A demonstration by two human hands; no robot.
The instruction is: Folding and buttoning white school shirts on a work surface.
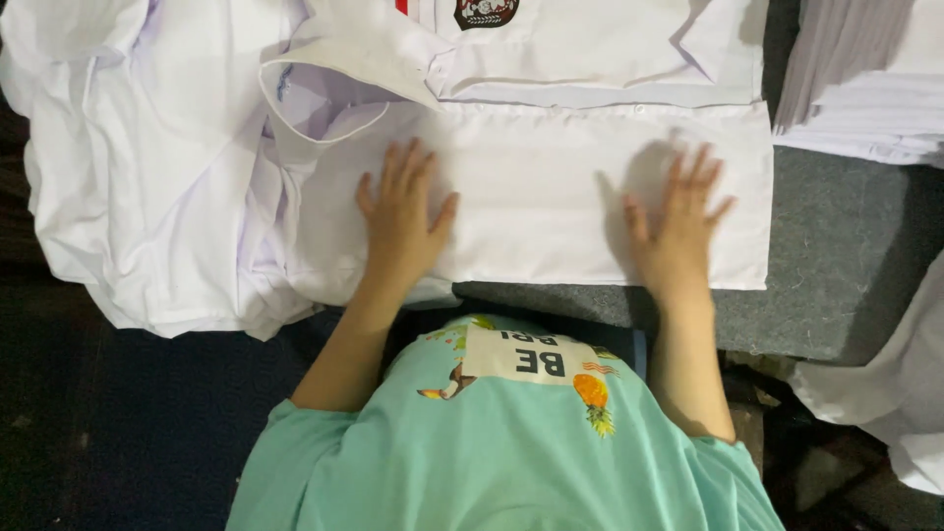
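A person in a mint-green printed T-shirt presses both hands flat on a folded white shirt that lies across a grey felt-covered work surface. The left hand rests palm down near the shirt's left end, fingers spread and slightly fanned; the right hand lies palm down near the right end, fingers likewise splayed, gripping nothing. The folded shirt forms a long flat rectangle whose lower edge runs just short of the table's front edge. Beyond it, touching its far edge, lies another white shirt with a collar and a dark badge patch. A loose heap of white garments spills over the left side of the surface, and a neat stack of folded white cloth sits at the upper right, apart from the hands. More white fabric hangs at the lower right. The floor beside the table is dark and dim
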